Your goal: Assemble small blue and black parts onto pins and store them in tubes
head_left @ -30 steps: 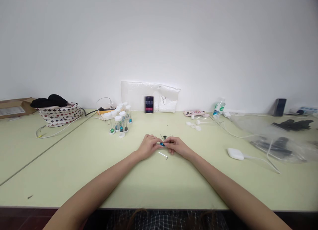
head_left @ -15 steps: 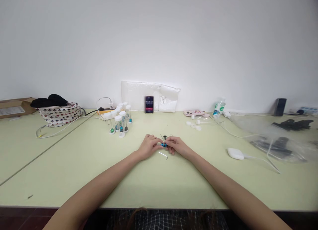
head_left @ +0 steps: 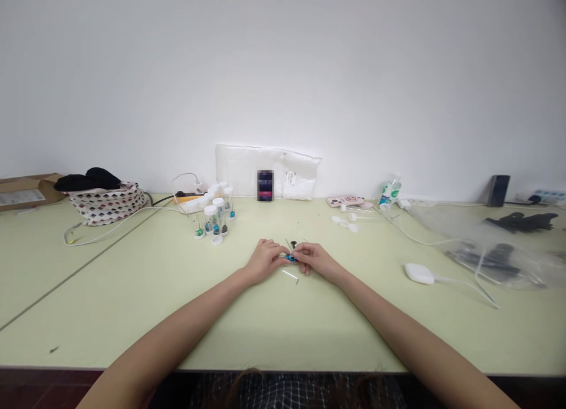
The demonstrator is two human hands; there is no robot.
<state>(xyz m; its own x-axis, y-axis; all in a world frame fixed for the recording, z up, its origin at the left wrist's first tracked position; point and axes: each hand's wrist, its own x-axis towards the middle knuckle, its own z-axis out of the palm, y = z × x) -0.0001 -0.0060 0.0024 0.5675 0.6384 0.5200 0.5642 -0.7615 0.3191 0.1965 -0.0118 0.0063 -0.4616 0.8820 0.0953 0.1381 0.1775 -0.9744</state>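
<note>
A small blue metallic part (head_left: 290, 257) is held between my two hands above the green table (head_left: 283, 326). My left hand (head_left: 266, 260) pinches its left end with thumb and fingers. On the other side my right hand (head_left: 315, 260) has its fingertips closed on the part's right end. Just behind the fingers lies a small black round-headed piece (head_left: 293, 244), with a thin metal rod (head_left: 288, 243) beside it. A thin L-shaped metal key (head_left: 290, 276) rests on the table in front of the hands.
Clear tubes with white caps (head_left: 211, 211) stand at the back left, near a patterned bag (head_left: 110, 204). A phone (head_left: 265, 185) leans at the wall. White caps (head_left: 352, 227), a bottle (head_left: 390, 191), a white charger (head_left: 419, 273) and plastic bags (head_left: 499, 261) are right.
My right fingertips have shifted slightly left over the blue part, covering more of its right end. My left hand has stayed in place.
</note>
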